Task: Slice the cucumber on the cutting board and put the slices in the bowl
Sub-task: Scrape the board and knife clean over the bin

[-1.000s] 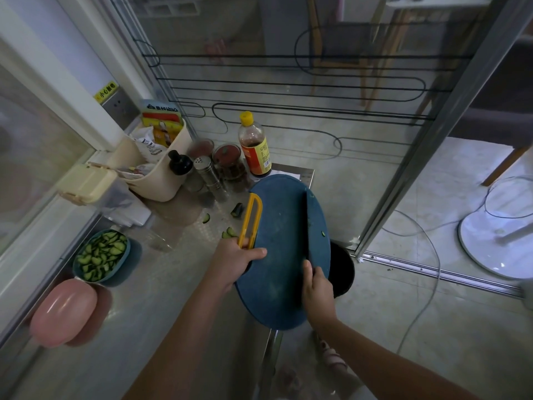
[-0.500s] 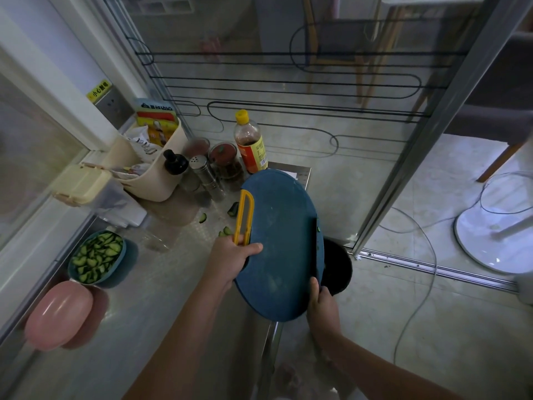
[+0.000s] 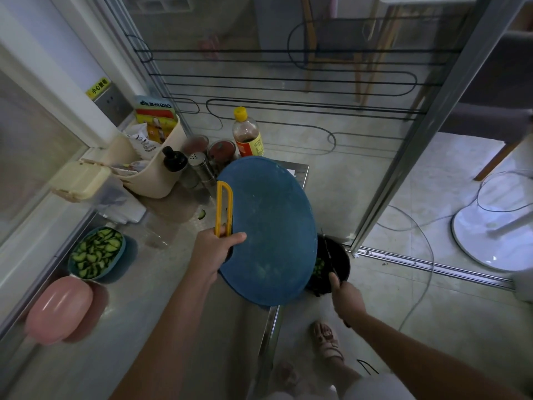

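While you are tilting the blue oval cutting board (image 3: pixel 268 226) off the edge of the steel counter (image 3: pixel 173 298) and over the black bin (image 3: pixel 341 255), your left hand (image 3: pixel 215 252) is gripping its rim beside the yellow handle (image 3: pixel 223 209), thumb across the top face. The teal bowl (image 3: pixel 114 268) is sitting well to the left on the counter, holding the cucumber slices (image 3: pixel 96 252). Your right hand (image 3: pixel 346 295) is curling its fingers round the knife (image 3: pixel 328 255). A second ago the knife was lying flat against the board's face; now it is hanging clear of the right edge, over the bin. A few green scraps (image 3: pixel 318 265) are lying in the bin. A yellow sticker (image 3: pixel 98 88) on the wall is showing Chinese characters beginning 小心.
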